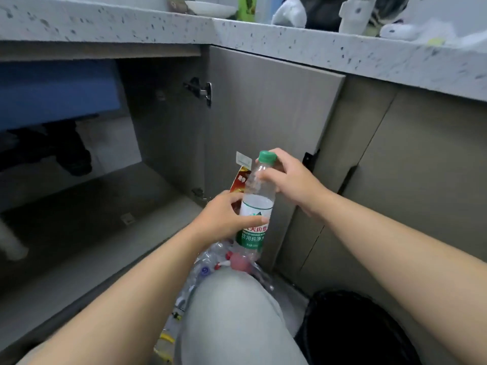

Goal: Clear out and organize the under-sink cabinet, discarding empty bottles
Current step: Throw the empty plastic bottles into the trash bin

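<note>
Behind the water bottle (257, 204): red packet (238, 180), mostly covered by the bottle and the left grip (226, 217). Lowest label lines on the bottle too small to read. Just above the bottle, pale sticker (243, 159), text illegible. Below the bottle, clear plastic bottles (210, 262) half hidden by a knee (232, 312); cannot tell the count. Lower right of the bottle, black bin (355, 327) cut by the bottom edge, inside lost in dark. Far left of the bottle, dark pipework (66, 148) blurred in shadow. Well above it, bowl (210, 7) on the tabletop (290, 40), cropped by the top edge.
</note>
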`<action>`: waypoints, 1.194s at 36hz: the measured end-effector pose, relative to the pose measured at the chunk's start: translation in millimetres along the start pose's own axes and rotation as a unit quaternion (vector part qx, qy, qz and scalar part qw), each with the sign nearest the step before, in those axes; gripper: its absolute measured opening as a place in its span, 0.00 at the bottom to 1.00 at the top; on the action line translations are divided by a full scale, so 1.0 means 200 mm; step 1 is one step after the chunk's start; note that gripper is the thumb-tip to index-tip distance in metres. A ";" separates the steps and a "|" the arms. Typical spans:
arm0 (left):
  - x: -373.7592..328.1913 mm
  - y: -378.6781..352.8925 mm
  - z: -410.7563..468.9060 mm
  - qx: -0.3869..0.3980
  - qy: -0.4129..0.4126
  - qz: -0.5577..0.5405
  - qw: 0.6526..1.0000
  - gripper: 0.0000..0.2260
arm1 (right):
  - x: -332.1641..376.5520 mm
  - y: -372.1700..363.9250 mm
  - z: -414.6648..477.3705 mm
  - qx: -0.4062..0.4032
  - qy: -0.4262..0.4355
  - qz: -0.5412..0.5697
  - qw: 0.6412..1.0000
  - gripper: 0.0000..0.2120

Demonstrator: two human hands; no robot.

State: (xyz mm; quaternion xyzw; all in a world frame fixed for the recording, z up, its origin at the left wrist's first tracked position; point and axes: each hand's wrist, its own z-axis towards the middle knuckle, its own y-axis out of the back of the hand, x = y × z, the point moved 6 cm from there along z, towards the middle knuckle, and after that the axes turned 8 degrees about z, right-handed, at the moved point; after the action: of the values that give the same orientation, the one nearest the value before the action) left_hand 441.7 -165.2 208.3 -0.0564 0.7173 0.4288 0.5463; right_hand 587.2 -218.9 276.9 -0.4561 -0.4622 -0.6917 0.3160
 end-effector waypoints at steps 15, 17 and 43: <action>-0.11 -0.69 -0.06 0.049 0.034 0.042 0.997 0.13 | -0.65 0.69 -0.80 -0.150 -0.138 -0.199 0.959 0.12; -0.09 -0.71 -0.07 0.054 0.033 0.025 0.998 0.13 | -0.81 0.69 -0.92 -0.149 -0.181 -0.200 0.951 0.13; -0.08 -0.90 0.00 0.187 0.011 0.055 0.981 0.26 | -1.75 0.15 -1.30 0.013 -0.321 -0.227 0.919 0.16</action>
State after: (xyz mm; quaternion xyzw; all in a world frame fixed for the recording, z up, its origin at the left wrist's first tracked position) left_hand 547.9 -284.1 121.7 0.0817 0.7927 0.3159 0.5150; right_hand 659.8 -465.0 -76.2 -0.5319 -0.6394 -0.5552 -0.0091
